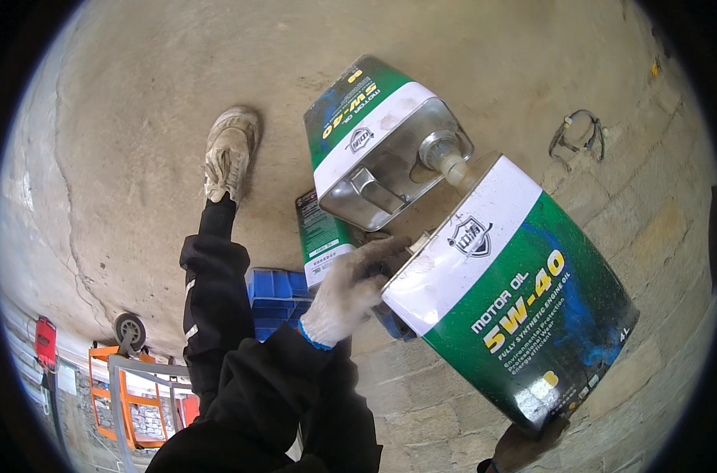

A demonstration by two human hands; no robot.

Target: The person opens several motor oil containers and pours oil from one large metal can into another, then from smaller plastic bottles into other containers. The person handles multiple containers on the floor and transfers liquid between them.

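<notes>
A green and white metal oil can (524, 292) is tilted in front of me, its top end toward a second can. My left hand (351, 288), in a white knitted glove with a blue cuff, is closed at its top end, where the handle side is hidden. My right hand (532, 448) holds its lower end, with most fingers behind it. The second oil can (390, 118) shows its silver top, with a folded metal handle and a round neck. A translucent spout (451, 164) joins that neck and reaches the tilted can's edge; whether oil flows cannot be seen.
Another green and white can (325, 236) is partly hidden behind my glove. Blue plastic crates (276, 296) lie beside my leg. A looped cable or strap (579, 138) is on the concrete floor (532, 47). An orange and grey wheeled frame (130, 386) stands at lower left, near a black wheel (130, 333).
</notes>
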